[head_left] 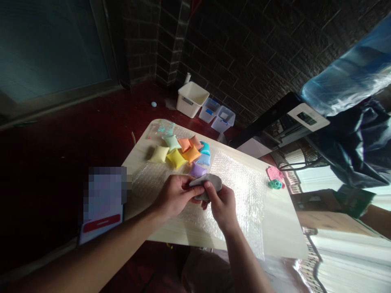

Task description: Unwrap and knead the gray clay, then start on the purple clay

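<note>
A flattened piece of grey modelling clay (215, 181) is held between both my hands above the table. My left hand (175, 194) pinches its left side, thumb on top and fingers underneath. From the right, my right hand (224, 203) grips it with the thumb pressed on its upper face. Just beyond the hands lie several small clay packets, among them a purple packet (198, 169), a yellow packet (176, 158), an orange packet (191, 154) and a pale green packet (171, 142). Bubble wrap (241, 175) is spread under the hands and packets.
The pale wooden table (282, 219) carries pink clay (274, 173) and a green clay shape (275, 184) at its right. A clear bag with green bits (165, 128) lies at the far left corner. Behind, a white basket (192, 99) and clear bins (224, 119) stand on the floor.
</note>
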Demonstrator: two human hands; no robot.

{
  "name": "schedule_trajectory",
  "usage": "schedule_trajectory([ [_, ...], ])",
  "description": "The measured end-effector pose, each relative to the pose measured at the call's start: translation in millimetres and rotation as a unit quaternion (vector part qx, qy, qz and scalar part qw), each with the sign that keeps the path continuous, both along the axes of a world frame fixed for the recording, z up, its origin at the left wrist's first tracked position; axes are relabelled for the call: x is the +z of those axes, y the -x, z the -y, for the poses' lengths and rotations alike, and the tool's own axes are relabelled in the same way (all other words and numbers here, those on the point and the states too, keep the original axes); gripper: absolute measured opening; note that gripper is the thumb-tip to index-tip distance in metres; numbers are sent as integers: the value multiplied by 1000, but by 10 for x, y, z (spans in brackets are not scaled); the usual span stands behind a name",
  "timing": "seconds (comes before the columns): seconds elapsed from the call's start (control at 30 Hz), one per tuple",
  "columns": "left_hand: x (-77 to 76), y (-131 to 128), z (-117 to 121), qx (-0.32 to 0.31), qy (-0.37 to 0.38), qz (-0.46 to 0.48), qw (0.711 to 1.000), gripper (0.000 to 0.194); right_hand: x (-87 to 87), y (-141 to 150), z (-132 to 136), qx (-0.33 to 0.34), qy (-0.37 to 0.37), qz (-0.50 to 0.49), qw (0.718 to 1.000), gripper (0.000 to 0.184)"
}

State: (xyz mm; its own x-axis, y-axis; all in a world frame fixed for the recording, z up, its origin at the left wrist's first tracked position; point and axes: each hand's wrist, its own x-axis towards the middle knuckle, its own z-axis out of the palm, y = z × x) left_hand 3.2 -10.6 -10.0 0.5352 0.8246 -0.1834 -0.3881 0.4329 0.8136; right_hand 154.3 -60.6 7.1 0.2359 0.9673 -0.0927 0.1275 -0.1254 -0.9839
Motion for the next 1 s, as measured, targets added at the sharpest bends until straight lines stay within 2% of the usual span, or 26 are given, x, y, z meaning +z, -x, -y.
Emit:
schedule_trajectory([
  [0.2,-13,-8,23,-43,27,-3,999,41,-17,-64,-13,-59,-13,0,998,48],
  [0.4,4,-2,15,-22,13,-37,999,40,-27,-69,-33,-52,2,-61,997,49],
  [0.53,5,1,23,-38,6,-31,999,36,-2,-38,-31,-56,10,-77,995,48],
  [0.77,-45,7,2,-11,-72,-86,994,38,27,-25,-26,-51,9,-49,997,50],
  [1.0,-43,-3,-5,-34,-16,-49,998,43,25,-38,-26,-50,1,-45,998,51],
])
